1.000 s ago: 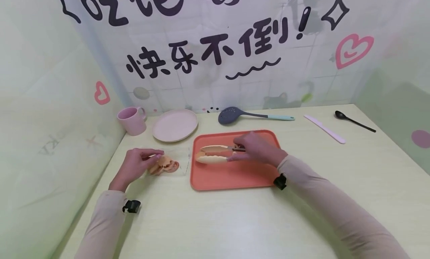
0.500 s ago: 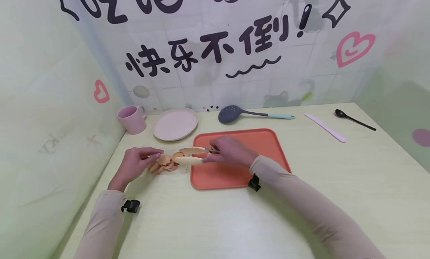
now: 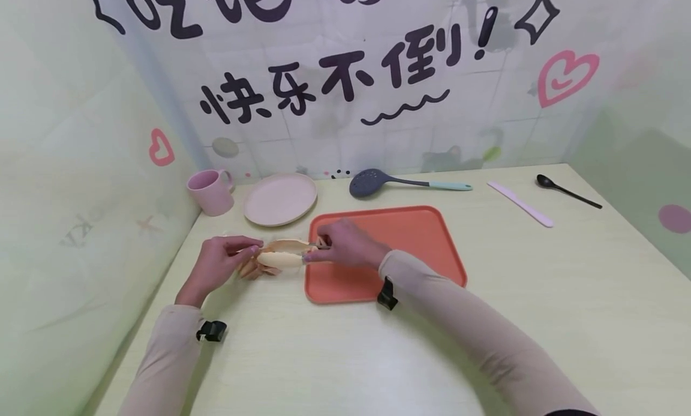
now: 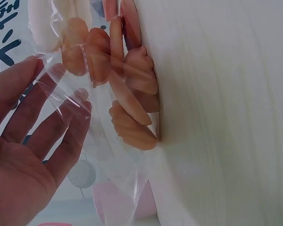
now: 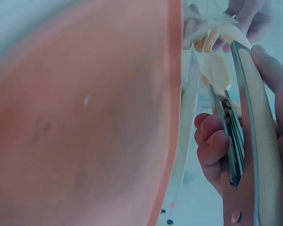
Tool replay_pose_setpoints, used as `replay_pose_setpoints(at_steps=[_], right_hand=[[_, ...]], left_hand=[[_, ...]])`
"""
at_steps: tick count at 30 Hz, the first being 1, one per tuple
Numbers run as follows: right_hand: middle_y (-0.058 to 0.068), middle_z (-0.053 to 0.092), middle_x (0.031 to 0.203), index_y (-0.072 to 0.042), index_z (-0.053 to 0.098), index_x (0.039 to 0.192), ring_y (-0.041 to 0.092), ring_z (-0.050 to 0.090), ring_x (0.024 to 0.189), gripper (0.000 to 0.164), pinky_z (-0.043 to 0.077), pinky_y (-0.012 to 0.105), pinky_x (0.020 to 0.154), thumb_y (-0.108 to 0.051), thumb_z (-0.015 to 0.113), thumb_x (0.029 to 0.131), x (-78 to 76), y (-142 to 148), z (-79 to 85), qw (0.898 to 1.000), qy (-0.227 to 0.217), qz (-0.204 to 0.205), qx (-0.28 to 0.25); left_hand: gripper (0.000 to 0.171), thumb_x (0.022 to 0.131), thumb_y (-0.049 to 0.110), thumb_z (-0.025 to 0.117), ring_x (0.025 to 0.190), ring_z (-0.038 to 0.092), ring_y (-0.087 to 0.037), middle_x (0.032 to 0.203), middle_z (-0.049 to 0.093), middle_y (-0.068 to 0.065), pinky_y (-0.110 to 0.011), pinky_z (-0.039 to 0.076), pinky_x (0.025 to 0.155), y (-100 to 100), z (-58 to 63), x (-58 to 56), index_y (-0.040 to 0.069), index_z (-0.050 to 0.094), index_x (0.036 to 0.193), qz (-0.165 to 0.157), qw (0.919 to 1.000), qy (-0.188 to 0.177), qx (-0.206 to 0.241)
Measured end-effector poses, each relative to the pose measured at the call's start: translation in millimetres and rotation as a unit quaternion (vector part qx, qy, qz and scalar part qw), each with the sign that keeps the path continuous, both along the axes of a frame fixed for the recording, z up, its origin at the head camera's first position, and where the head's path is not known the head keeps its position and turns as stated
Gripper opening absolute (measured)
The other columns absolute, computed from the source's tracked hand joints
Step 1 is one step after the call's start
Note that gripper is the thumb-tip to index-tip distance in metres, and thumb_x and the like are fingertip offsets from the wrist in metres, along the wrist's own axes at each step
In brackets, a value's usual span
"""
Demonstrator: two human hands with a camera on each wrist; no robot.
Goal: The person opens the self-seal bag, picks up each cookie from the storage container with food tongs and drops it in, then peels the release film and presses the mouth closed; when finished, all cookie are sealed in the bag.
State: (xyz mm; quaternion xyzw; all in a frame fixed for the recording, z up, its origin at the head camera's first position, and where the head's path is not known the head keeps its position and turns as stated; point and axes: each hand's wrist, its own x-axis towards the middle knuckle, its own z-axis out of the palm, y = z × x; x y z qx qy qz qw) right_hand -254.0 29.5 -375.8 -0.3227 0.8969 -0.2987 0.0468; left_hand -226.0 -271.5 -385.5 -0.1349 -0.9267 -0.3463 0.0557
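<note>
My left hand (image 3: pixel 216 263) pinches the edge of a clear plastic bag (image 4: pixel 118 165) at the left of the table. Inside the bag lie several brown-pink food pieces (image 4: pixel 141 70), some ridged and some rounded, like cut sausage. My right hand (image 3: pixel 348 242) grips a pair of tongs (image 5: pixel 262 132) with metal arms and broad cream tips. Those tips (image 3: pixel 282 259) stand apart at the bag's mouth, right beside the left fingertips, and partly hide the food in the head view.
An orange tray (image 3: pixel 410 242) lies under the right forearm. Along the back stand a pink mug (image 3: pixel 210 194), a pink plate (image 3: pixel 281 199) and a slotted skimmer (image 3: pixel 369 183). A pink knife (image 3: pixel 520 204) and a black spoon (image 3: pixel 569 193) lie at the right.
My right hand has carried the tongs leftward, from over the tray to the bag's mouth, with the tips still apart. The left hand has stayed in place on the bag.
</note>
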Motion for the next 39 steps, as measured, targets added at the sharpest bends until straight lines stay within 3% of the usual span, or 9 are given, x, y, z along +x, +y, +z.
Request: replay_pose_setpoints(at_steps=[8, 14, 21, 28, 34, 39], right_hand=[[-0.005, 0.039, 0.065, -0.015, 0.055, 0.079, 0.009, 0.032, 0.059, 0.043, 0.027, 0.023, 0.056, -0.051, 0.076, 0.086, -5.5, -7.3, 3.9, 0.998, 0.054, 0.006, 0.038], [-0.005, 0.036, 0.064, -0.014, 0.053, 0.075, 0.01, 0.031, 0.058, 0.045, 0.026, 0.024, 0.056, -0.051, 0.078, 0.084, -11.7, -7.0, 5.3, 0.999, 0.023, 0.017, 0.024], [-0.007, 0.037, 0.06, -0.015, 0.047, 0.067, 0.008, 0.035, 0.057, 0.052, 0.029, 0.023, 0.056, -0.054, 0.077, 0.083, -17.4, -17.1, 5.3, 1.0, 0.014, 0.016, 0.018], [-0.006, 0.04, 0.063, -0.014, 0.051, 0.071, 0.009, 0.037, 0.059, 0.052, 0.03, 0.023, 0.055, -0.058, 0.076, 0.083, -14.6, -22.7, 11.0, 0.998, 0.016, 0.0, 0.06], [-0.007, 0.041, 0.062, -0.015, 0.058, 0.079, 0.008, 0.036, 0.057, 0.046, 0.03, 0.023, 0.054, -0.056, 0.077, 0.082, -12.0, -2.6, 13.5, 0.999, 0.018, -0.002, 0.049], [-0.007, 0.042, 0.061, -0.016, 0.056, 0.076, 0.009, 0.039, 0.057, 0.051, 0.033, 0.024, 0.055, -0.063, 0.078, 0.078, -6.2, 37.1, 17.2, 0.999, -0.004, -0.029, 0.044]], left_hand=[[0.02, 0.097, 0.02, 0.068, 0.093, 0.063, 0.01, 0.114, 0.077, -0.008, -0.009, 0.053, 0.079, 0.5, 2.2, -1.4, 0.011, 0.077, 0.113, 0.003, 0.9999, 0.011, 0.003], [0.021, 0.097, 0.021, 0.069, 0.093, 0.062, 0.014, 0.114, 0.077, -0.009, -0.007, 0.052, 0.079, -0.3, 2.5, -2.4, 0.012, 0.078, 0.112, 0.003, 0.9998, 0.002, 0.022], [0.022, 0.096, 0.024, 0.069, 0.096, 0.065, 0.003, 0.113, 0.077, -0.01, -0.008, 0.053, 0.077, -0.5, 1.0, -2.0, 0.011, 0.078, 0.112, 0.016, 0.9997, 0.018, 0.01], [0.023, 0.096, 0.027, 0.07, 0.085, 0.062, 0.007, 0.114, 0.077, -0.009, -0.011, 0.051, 0.069, -2.2, -2.8, -2.4, 0.014, 0.078, 0.112, 0.021, 0.9996, 0.019, -0.001], [0.024, 0.096, 0.023, 0.07, 0.094, 0.071, -0.005, 0.116, 0.076, -0.011, -0.014, 0.054, 0.072, -3.3, -7.7, -3.8, 0.013, 0.076, 0.117, 0.018, 0.9998, -0.006, -0.001], [0.023, 0.096, 0.022, 0.07, 0.09, 0.074, -0.02, 0.112, 0.077, -0.011, -0.018, 0.053, 0.069, -1.0, -7.9, -3.7, 0.013, 0.076, 0.115, 0.016, 0.9997, -0.003, -0.019]])
